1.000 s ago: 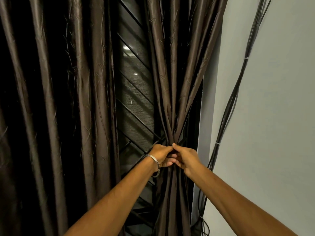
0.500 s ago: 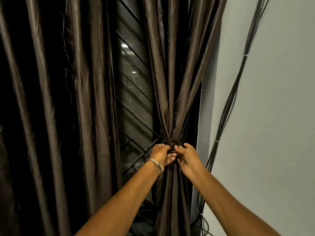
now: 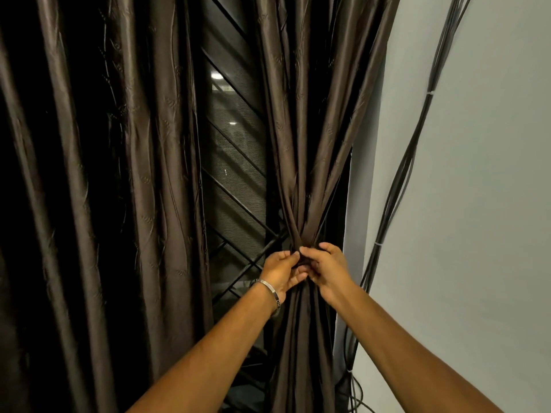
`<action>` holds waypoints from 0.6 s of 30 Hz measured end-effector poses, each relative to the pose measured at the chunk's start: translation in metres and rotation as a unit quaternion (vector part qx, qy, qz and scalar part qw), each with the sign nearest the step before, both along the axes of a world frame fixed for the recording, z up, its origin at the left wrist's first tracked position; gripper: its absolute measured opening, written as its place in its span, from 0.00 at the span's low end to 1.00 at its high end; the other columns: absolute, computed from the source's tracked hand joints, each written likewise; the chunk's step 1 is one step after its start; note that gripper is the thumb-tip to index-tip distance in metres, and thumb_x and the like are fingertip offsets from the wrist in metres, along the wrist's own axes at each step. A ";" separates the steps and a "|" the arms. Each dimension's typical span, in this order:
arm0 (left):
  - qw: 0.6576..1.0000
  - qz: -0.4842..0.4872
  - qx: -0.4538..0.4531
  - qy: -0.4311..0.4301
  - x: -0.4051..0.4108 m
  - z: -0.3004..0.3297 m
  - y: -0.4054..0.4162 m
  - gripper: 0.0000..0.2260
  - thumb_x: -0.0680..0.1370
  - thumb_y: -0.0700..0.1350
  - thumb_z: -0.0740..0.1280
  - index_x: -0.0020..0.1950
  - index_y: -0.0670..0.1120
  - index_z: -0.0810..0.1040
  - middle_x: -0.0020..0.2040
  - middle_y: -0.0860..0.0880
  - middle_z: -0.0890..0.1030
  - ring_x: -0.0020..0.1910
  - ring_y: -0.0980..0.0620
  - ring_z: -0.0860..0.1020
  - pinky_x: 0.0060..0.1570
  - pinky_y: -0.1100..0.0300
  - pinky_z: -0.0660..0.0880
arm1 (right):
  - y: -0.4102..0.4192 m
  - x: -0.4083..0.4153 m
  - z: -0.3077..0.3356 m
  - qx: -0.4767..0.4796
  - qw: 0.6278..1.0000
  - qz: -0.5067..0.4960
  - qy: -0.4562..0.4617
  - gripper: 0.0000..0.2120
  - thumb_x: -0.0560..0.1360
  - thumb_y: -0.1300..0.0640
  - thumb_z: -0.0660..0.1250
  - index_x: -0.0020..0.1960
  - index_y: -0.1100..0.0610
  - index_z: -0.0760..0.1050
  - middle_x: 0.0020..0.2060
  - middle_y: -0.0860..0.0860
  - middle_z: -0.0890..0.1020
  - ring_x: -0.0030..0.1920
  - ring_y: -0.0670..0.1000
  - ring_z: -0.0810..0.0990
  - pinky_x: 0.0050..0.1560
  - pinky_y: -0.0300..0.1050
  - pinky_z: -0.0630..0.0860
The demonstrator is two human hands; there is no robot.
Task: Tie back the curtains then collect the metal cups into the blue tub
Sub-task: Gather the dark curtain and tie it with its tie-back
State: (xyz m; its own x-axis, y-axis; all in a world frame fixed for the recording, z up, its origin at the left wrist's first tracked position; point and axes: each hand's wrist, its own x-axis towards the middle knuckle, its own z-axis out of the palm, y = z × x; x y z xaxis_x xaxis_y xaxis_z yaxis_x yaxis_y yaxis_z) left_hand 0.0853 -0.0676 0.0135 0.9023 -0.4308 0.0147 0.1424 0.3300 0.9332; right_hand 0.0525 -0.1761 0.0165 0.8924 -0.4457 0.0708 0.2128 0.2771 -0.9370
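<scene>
1. Both hands are working at one spot: my left hand (image 3: 281,271) and right hand (image 3: 326,269) are pinching a dark tie at the gathered waist of the right curtain (image 3: 301,162).
2. Tie details are hiding under my fingers.
3. Letting go too soon risks the bunched folds slipping loose.
4. Neither cups nor tub are showing; the left curtain (image 3: 119,174) is hanging untied.

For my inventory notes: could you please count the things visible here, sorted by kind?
Brown curtain panels: 2, hanging loose and gathered
Hands: 2, left hand, right hand, both at the gather
Bracelet: 1
Cable bundle: 1
Total: 6
</scene>
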 end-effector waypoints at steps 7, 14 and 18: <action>0.999 0.039 0.012 0.005 0.007 -0.005 0.010 0.08 0.78 0.40 0.70 0.54 0.38 0.80 0.39 0.46 0.82 0.27 0.60 0.79 0.28 0.68 0.77 | -0.007 -0.003 -0.007 -0.434 0.887 -0.156 -0.029 0.15 0.71 0.53 0.76 0.49 0.51 0.70 0.35 0.52 0.81 0.32 0.51 0.83 0.37 0.49 0.81; 0.987 0.083 0.112 -0.086 0.009 -0.003 0.015 0.10 0.74 0.41 0.74 0.51 0.39 0.79 0.39 0.46 0.84 0.25 0.59 0.75 0.26 0.67 0.74 | -0.012 -0.013 0.004 -0.691 0.703 -0.169 -0.020 0.13 0.77 0.57 0.68 0.56 0.58 0.67 0.36 0.51 0.80 0.37 0.53 0.80 0.30 0.41 0.65; 0.890 0.178 0.300 -0.293 0.010 0.006 0.017 0.08 0.69 0.47 0.78 0.40 0.44 0.82 0.36 0.48 0.85 0.30 0.56 0.79 0.36 0.57 0.80 | -0.016 -0.019 0.026 -0.831 0.533 -0.156 0.036 0.04 0.80 0.61 0.63 0.53 0.61 0.72 0.48 0.58 0.82 0.49 0.60 0.81 0.39 0.48 0.72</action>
